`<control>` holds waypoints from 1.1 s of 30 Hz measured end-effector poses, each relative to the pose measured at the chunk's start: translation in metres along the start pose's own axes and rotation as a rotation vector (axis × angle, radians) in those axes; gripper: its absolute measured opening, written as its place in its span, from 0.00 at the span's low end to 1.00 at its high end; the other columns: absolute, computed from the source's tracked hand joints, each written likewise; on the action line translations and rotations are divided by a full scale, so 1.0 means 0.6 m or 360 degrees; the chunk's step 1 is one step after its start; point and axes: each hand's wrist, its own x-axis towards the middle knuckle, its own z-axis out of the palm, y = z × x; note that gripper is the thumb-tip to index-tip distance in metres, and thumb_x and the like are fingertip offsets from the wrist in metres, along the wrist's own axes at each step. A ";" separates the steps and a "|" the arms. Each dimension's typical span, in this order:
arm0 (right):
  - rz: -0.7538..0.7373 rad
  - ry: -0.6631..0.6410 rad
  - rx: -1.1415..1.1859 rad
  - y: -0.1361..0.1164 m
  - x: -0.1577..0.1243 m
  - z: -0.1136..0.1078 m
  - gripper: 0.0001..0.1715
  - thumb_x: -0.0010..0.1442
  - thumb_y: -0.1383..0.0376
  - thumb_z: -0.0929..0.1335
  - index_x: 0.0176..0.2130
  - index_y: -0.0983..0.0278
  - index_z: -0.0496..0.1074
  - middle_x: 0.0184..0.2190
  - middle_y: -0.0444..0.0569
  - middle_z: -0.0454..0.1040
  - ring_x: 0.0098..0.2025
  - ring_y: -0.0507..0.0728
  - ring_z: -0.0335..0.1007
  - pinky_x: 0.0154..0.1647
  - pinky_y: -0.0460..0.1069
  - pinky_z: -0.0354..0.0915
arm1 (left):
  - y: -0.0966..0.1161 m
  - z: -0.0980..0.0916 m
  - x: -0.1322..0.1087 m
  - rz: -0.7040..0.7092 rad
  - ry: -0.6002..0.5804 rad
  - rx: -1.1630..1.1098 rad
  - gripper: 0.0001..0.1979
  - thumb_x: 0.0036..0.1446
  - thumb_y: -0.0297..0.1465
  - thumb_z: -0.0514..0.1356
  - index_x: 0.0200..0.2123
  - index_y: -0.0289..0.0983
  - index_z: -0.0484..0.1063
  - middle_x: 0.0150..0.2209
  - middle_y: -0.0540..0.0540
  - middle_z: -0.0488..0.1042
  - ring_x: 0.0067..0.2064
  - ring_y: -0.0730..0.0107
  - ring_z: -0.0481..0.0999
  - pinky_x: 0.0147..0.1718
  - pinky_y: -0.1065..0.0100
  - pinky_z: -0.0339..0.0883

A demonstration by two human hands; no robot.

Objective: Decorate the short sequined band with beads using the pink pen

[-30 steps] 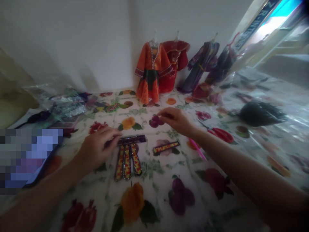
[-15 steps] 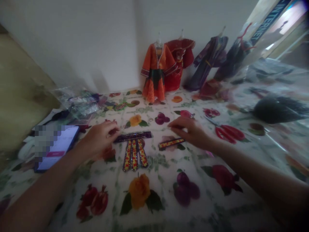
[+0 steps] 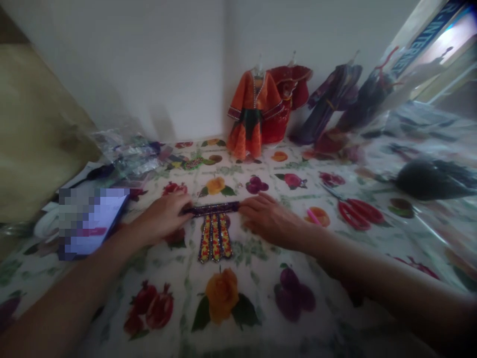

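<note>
A purple beaded band (image 3: 215, 208) lies on the fruit-print tablecloth (image 3: 261, 298), with three yellow-and-red strips (image 3: 215, 239) hanging from its middle toward me. My left hand (image 3: 166, 219) pinches the band's left end. My right hand (image 3: 270, 221) lies low on the cloth, its fingertips pressing the band's right end. The loose yellow-and-red strip that lay to the right is hidden under my right hand.
Red scissors (image 3: 359, 213) and a pink stick (image 3: 313, 217) lie right of my right hand. Doll dresses, orange (image 3: 253, 117), red (image 3: 288, 97) and purple (image 3: 330, 107), stand against the far wall. A dark wig (image 3: 428, 179) lies far right, a lit phone (image 3: 93, 221) left, plastic bags (image 3: 126, 154) behind it.
My right hand came back from the far cloth, passed over the loose strip and reached the band's right end. My left hand stayed on the left end.
</note>
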 end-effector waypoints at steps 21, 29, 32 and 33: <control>0.0001 -0.0048 0.0118 -0.032 0.012 0.030 0.45 0.62 0.40 0.62 0.65 0.67 0.61 0.65 0.59 0.62 0.68 0.69 0.52 0.67 0.68 0.52 | 0.020 0.011 0.008 -0.0163 0.0149 0.0072 0.13 0.56 0.40 0.63 0.29 0.39 0.64 0.34 0.46 0.70 0.40 0.57 0.70 0.37 0.62 0.62; 0.0020 -0.0059 0.0003 -0.005 -0.023 0.018 0.42 0.66 0.43 0.60 0.65 0.67 0.61 0.67 0.60 0.58 0.70 0.70 0.48 0.67 0.70 0.50 | 0.011 0.015 0.010 -0.0176 0.0061 0.0049 0.15 0.59 0.41 0.60 0.27 0.39 0.63 0.32 0.47 0.70 0.35 0.60 0.70 0.31 0.64 0.58; 0.0007 -0.0068 -0.0009 0.003 -0.029 0.024 0.42 0.66 0.42 0.59 0.66 0.66 0.60 0.67 0.61 0.58 0.70 0.71 0.48 0.67 0.70 0.50 | 0.006 0.015 0.009 -0.0187 0.0043 0.0040 0.15 0.59 0.43 0.60 0.27 0.40 0.64 0.31 0.47 0.71 0.34 0.61 0.70 0.29 0.65 0.56; 0.0000 -0.0072 -0.0011 0.005 -0.030 0.025 0.42 0.66 0.42 0.58 0.66 0.66 0.60 0.67 0.60 0.58 0.70 0.71 0.48 0.67 0.70 0.50 | 0.004 0.015 0.008 -0.0189 0.0041 0.0038 0.15 0.59 0.44 0.60 0.27 0.40 0.64 0.31 0.47 0.71 0.34 0.61 0.70 0.29 0.65 0.56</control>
